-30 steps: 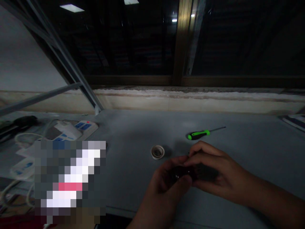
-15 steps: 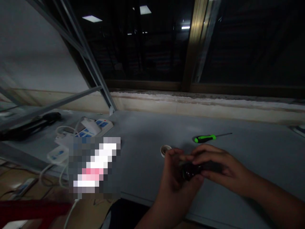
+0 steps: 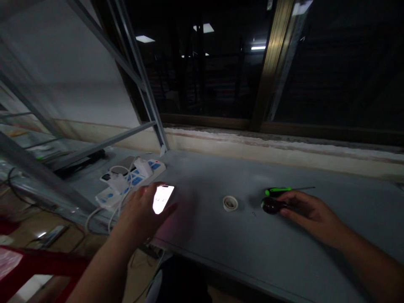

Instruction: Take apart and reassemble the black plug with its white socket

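Observation:
My left hand is on a phone with a bright lit screen, its fingers wrapped round the phone's edges at the left of the table. At the right, my right hand pinches a dark, glossy, rounded object just above the grey tabletop. Behind that object lies a green and black screwdriver, its shaft pointing right. A small round white ring-like part rests on the table between my hands. A tiny thing, too small to make out, lies to the right of it.
White power strips with plugs and white cables lie at the left, beside a grey metal frame. A window with a brass-coloured frame stands behind the table. A red stool is at the lower left.
My left hand has let go of the dark object and moved left to the phone. My right hand still holds the dark object, now further right. The view has shifted slightly.

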`<state>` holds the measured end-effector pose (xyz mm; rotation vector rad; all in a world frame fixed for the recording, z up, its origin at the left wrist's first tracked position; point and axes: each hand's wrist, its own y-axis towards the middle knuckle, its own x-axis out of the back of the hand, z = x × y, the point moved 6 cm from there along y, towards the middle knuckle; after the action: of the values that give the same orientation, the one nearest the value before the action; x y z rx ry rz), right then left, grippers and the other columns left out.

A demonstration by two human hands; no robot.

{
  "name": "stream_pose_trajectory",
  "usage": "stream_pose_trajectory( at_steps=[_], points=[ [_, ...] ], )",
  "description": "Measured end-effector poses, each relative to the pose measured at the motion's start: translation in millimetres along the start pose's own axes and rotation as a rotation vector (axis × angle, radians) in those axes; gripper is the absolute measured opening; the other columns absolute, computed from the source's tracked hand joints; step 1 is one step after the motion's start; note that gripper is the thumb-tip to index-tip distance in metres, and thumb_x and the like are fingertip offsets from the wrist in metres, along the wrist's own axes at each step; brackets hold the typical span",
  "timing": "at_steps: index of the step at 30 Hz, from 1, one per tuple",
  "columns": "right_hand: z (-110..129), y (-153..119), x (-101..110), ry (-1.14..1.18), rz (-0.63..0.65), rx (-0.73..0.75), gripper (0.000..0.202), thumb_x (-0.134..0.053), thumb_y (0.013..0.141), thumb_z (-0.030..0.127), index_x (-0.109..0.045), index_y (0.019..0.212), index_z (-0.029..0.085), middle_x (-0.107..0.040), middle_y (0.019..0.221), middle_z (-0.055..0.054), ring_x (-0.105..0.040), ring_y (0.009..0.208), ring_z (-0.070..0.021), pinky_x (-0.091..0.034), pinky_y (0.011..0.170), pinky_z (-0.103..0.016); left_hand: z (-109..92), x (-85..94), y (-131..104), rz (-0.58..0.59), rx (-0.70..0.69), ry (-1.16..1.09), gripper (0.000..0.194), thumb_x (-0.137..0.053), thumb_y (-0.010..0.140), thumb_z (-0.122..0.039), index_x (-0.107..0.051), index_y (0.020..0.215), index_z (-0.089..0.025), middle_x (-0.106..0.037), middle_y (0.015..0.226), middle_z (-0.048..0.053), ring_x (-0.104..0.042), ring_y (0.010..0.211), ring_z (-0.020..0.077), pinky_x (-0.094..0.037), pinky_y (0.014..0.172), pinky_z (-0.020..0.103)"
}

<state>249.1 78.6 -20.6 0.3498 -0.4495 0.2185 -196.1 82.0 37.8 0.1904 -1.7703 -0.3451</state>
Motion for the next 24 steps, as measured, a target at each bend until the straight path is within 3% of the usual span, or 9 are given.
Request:
stream_pose_trajectory(
  at_steps=[2,4,10,14,19,24],
  points=[
    [0,0,-1,-0.025,0.015,0.013,0.026,-0.072,0.094,0.04,-0.067,0.115,0.025,-0.072,0.113,-0.008,-0.069,0.106,-0.024,-0.056,0.092,-0.037,27,-9.4,10,0.087,-0.015,0.041,0.077,-0.065,0.081,-0.068,-0.053,0.138,-0.018,-0.064,0.132,0.019,-0.061,0.122,0.0398,-0.049,0.102,0.055],
    [3,0,-2,-0.058,0.036,0.03,0.026,-0.071,0.095,0.04,-0.067,0.117,0.026,-0.072,0.112,-0.007,-0.069,0.105,-0.024,-0.056,0.089,-0.036,41,-16.0,17,0.136,-0.04,0.049,0.078,-0.066,0.077,-0.068,-0.055,0.137,-0.019,-0.066,0.132,0.018,-0.062,0.122,0.0385,-0.05,0.102,0.052],
    [8,-1,0,-0.125,0.029,0.049,0.025,-0.069,0.096,0.04,-0.068,0.116,0.025,-0.072,0.105,-0.007,-0.07,0.097,-0.0234,-0.057,0.083,-0.036,50,-22.5,30,0.217,-0.056,0.067,0.087,-0.067,0.072,-0.068,-0.055,0.141,-0.017,-0.064,0.137,0.019,-0.064,0.122,0.0385,-0.05,0.102,0.05],
    [11,0,0,-0.131,0.05,0.042,0.024,-0.067,0.096,0.04,-0.067,0.114,0.024,-0.072,0.102,-0.006,-0.07,0.093,-0.0221,-0.056,0.082,-0.036,49,-20.7,30,0.25,-0.049,0.085,0.077,-0.063,0.076,-0.072,-0.063,0.128,-0.015,-0.066,0.131,0.019,-0.065,0.118,0.0381,-0.051,0.099,0.05],
    [19,-1,0,-0.17,0.069,0.07,0.019,-0.066,0.097,0.039,-0.068,0.11,0.025,-0.073,0.1,-0.005,-0.071,0.093,-0.0217,-0.057,0.079,-0.035,53,-17.9,14,0.282,0.045,0.135,0.063,-0.057,0.078,-0.082,-0.058,0.094,-0.021,-0.071,0.101,0.013,-0.07,0.093,0.0337,-0.054,0.08,0.044],
    [21,-5,0,-0.21,0.088,0.082,0.019,-0.066,0.097,0.039,-0.068,0.111,0.027,-0.073,0.102,-0.005,-0.072,0.095,-0.0221,-0.058,0.078,-0.035,59,-14.0,-22,0.181,0.098,0.052,0.068,-0.067,0.073,-0.078,-0.048,0.108,-0.023,-0.071,0.107,0.013,-0.073,0.092,0.0348,-0.057,0.078,0.045]
  ],
)
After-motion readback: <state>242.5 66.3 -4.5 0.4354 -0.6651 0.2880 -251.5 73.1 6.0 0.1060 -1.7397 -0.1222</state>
